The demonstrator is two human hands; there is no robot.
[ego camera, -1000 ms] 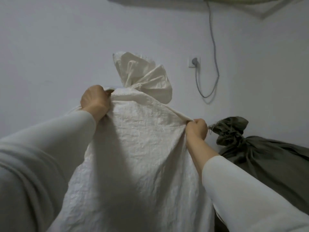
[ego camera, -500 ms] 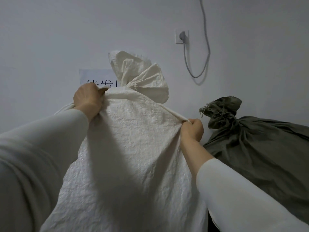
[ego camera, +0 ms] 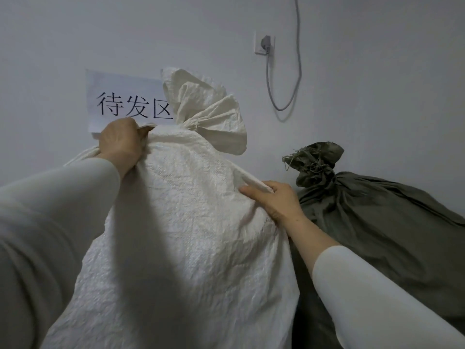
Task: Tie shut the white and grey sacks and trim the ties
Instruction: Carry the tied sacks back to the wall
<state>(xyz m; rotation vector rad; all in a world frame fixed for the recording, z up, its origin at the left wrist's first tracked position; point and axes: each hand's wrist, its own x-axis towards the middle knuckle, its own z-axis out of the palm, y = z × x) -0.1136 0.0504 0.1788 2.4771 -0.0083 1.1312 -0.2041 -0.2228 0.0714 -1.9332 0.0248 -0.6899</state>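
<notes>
Sacks are sitting side by side against the wall (ego camera: 377, 71), white sack (ego camera: 191, 222) left of grey sack (ego camera: 377, 222). Left hand (ego camera: 120, 142) is clutching the white one's top fabric, fingers curled; right hand (ego camera: 275, 201) is pinching a fold on its shoulder.

paper sign (ego camera: 125, 102), wall socket (ego camera: 264, 44), cable (ego camera: 299, 59).

White sack (ego camera: 191, 248) base past bottom edge; grey sack (ego camera: 377, 222) cut at right; sign (ego camera: 120, 96) corner behind left hand (ego camera: 120, 144).

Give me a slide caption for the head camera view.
Left hand and right hand grip the tied white sack beside the tied grey sack.
</notes>
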